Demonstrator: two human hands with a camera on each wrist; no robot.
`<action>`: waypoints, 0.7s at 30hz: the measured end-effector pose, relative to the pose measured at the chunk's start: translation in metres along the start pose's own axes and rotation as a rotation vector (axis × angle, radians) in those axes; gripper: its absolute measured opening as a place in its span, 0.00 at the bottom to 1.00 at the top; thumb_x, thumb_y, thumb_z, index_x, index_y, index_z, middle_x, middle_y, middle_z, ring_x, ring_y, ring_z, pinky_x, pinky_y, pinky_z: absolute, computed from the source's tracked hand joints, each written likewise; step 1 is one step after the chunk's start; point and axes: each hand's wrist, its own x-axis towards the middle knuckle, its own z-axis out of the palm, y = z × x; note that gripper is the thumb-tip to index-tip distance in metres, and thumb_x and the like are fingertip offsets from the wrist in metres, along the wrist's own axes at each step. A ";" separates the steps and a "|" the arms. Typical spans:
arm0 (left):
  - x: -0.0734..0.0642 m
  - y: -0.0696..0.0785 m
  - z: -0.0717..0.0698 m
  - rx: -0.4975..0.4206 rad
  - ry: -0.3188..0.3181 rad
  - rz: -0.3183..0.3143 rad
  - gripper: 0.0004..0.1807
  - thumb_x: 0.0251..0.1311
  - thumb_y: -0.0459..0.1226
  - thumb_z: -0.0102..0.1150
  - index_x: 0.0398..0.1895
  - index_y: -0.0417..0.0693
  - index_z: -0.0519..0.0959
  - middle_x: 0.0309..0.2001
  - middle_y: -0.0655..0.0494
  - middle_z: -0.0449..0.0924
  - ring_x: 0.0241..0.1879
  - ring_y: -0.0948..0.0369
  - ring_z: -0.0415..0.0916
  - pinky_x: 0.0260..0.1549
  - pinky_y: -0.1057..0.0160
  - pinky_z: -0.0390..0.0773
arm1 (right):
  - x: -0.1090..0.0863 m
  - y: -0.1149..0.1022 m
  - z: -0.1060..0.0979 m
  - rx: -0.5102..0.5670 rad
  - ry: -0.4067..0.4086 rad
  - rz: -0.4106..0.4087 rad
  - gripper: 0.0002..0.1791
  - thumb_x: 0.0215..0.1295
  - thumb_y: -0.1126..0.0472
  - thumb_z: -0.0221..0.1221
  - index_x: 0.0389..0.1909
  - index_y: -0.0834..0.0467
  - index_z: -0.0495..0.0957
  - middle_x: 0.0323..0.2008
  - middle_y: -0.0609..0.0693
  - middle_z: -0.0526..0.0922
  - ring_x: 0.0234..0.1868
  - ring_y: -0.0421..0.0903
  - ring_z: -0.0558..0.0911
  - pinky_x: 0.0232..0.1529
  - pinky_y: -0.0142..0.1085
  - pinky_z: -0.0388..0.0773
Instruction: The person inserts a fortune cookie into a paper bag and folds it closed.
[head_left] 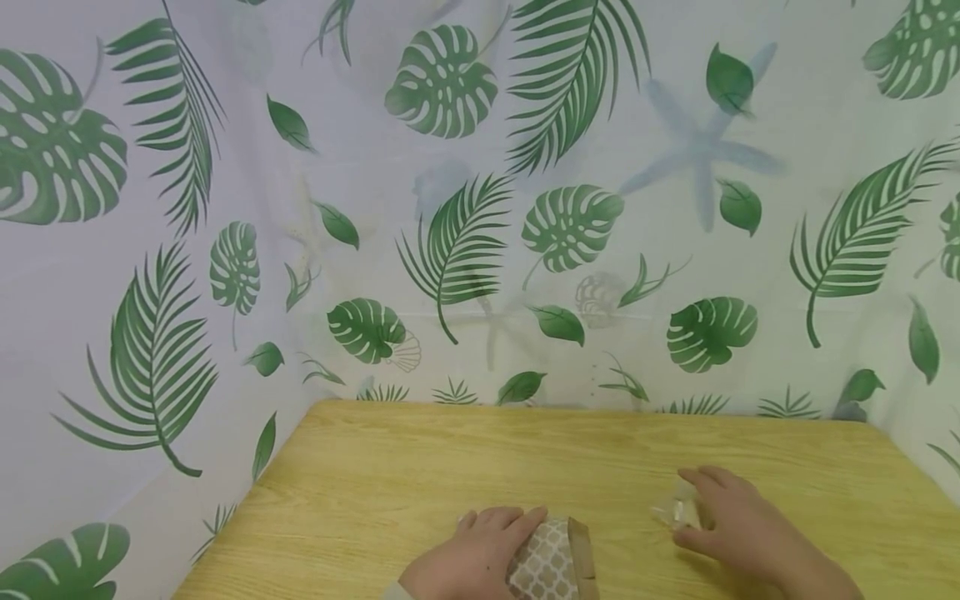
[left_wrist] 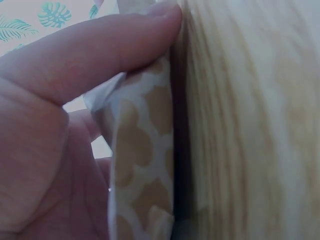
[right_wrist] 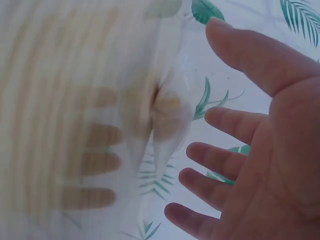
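In the head view, my left hand [head_left: 471, 557] holds a tan paper bag or box [head_left: 546, 558] with a white lattice pattern, at the table's front. Brown edges show along its right side. Seen from the left wrist, the thumb lies across the patterned paper [left_wrist: 142, 145] and the other fingers are behind it, so the paper is gripped between them. To the right, my right hand [head_left: 738, 523] is beside a small clear plastic wrapper [head_left: 682, 510] with something pale inside. The right wrist view has that wrapper [right_wrist: 170, 117] on the glossy tabletop, apart from the spread fingers.
A wood-grain table [head_left: 420, 450] spans the front, its shiny surface mirroring the right fingers. White cloth [head_left: 465, 367] printed with green leaves hangs behind it and at both sides.
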 end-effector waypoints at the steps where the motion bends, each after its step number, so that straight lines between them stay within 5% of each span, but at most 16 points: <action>1: 0.000 0.000 0.000 -0.001 0.000 -0.001 0.59 0.49 0.71 0.66 0.81 0.67 0.51 0.73 0.59 0.61 0.73 0.57 0.56 0.68 0.36 0.56 | 0.000 0.002 0.000 0.007 -0.005 0.009 0.52 0.56 0.35 0.69 0.71 0.67 0.66 0.64 0.73 0.68 0.62 0.75 0.68 0.54 0.69 0.70; 21: 0.001 0.000 0.001 0.024 0.008 0.004 0.57 0.50 0.69 0.67 0.81 0.66 0.52 0.72 0.61 0.63 0.72 0.59 0.58 0.67 0.36 0.59 | -0.004 0.010 0.002 0.100 -0.079 0.127 0.53 0.58 0.34 0.67 0.72 0.68 0.63 0.64 0.72 0.68 0.61 0.72 0.70 0.52 0.69 0.71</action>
